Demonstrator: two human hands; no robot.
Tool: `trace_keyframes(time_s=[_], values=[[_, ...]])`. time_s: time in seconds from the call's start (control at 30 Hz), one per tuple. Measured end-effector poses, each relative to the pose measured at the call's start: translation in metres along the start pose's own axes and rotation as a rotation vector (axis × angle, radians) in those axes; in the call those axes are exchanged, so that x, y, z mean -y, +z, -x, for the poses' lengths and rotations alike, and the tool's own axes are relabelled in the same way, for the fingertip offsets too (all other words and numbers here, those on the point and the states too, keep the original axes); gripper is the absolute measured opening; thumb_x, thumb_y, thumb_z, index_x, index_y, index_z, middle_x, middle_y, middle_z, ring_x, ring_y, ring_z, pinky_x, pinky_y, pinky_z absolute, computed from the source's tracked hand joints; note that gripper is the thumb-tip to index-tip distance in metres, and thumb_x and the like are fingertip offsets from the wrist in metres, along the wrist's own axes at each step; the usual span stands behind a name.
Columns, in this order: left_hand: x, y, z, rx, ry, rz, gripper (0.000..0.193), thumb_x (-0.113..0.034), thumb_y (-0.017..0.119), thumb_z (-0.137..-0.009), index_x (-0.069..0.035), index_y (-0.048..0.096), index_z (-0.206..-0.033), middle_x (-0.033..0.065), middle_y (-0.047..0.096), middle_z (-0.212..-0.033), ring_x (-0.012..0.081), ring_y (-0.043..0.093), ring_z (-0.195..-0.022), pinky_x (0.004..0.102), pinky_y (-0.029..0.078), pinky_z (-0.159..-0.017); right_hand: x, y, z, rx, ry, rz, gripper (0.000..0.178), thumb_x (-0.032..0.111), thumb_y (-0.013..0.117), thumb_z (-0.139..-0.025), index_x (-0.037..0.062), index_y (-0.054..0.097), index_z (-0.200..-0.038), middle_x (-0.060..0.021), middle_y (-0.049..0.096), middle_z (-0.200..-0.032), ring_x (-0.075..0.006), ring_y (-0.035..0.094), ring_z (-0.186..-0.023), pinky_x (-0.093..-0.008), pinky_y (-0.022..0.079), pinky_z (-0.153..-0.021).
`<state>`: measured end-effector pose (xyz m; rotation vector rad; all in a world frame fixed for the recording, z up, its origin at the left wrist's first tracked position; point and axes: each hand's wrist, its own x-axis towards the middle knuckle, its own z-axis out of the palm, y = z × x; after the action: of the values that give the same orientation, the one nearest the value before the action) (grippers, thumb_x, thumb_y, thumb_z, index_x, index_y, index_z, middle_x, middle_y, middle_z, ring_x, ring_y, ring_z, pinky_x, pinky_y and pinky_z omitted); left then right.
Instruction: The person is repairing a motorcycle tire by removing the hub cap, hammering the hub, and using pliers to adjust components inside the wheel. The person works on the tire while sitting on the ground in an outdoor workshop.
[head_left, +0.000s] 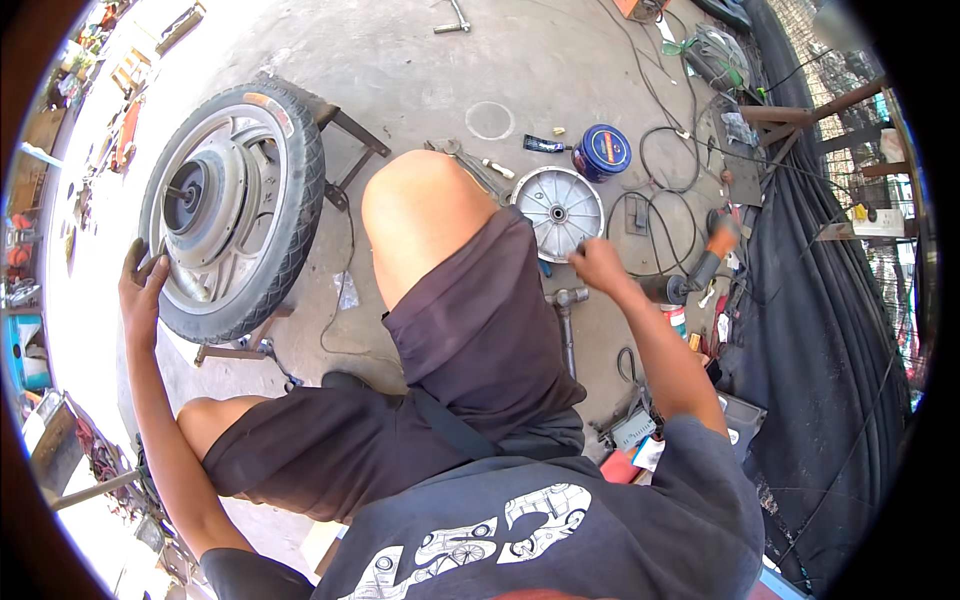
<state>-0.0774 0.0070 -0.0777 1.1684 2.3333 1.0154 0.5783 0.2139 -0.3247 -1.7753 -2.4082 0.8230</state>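
A spoked wheel with a black tyre (308,170) and a grey hub (203,215) leans upright on a low metal stand (352,135) to my left. My left hand (143,285) has its fingers stretched out against the wheel's near left edge. On the floor to my right lies a round, ribbed metal hub cover (540,215) with a bearing hole in its middle. At its lower right rim is my right hand (600,266), fingers curled closed. Whatever they may hold is hidden.
Beyond the cover stand a blue tub (602,152) and a small dark tube (544,145). A hammer (568,325) lies beside my right thigh. An angle grinder (690,280) and loose cables (672,150) are farther right, before black sheeting (810,370). Wrenches (470,165) lie past my knee.
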Motion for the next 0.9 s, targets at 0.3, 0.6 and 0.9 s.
trace_keyframes(time_s=[0.3,0.6,0.9], values=[[-0.002,0.015,-0.003,0.002,0.037,0.066,0.073,-0.02,0.075,-0.088,0.008,0.039,-0.145,0.0247,0.049,-0.144,0.0311,0.056,-0.125,0.0396,0.045,-0.105,-0.006,0.085,0.1,0.488,0.414,0.255,0.049,0.044,0.076,-0.082,0.0028,0.07,-0.108,-0.0212,0.07,-0.11,-0.0385,0.068,-0.102,-0.0468,0.054,-0.088],[-0.028,0.029,0.001,0.011,0.095,0.088,0.08,-0.021,0.079,-0.084,0.01,0.037,-0.144,0.0266,0.048,-0.142,0.032,0.059,-0.12,0.0432,0.049,-0.099,-0.006,0.089,0.106,0.383,0.408,0.196,0.041,0.032,0.076,-0.076,-0.0012,0.072,-0.1,-0.0225,0.072,-0.097,-0.0375,0.07,-0.098,-0.0455,0.056,-0.084],[-0.041,0.03,0.015,-0.008,0.122,0.073,0.077,-0.019,0.08,-0.08,0.004,0.042,-0.144,0.0192,0.051,-0.14,0.0298,0.059,-0.119,0.0425,0.048,-0.099,0.017,0.063,0.111,0.232,0.664,-0.661,0.02,0.012,0.064,-0.085,-0.0037,0.057,-0.075,-0.0094,0.058,-0.064,-0.0203,0.057,-0.049,-0.0349,0.045,-0.043]])
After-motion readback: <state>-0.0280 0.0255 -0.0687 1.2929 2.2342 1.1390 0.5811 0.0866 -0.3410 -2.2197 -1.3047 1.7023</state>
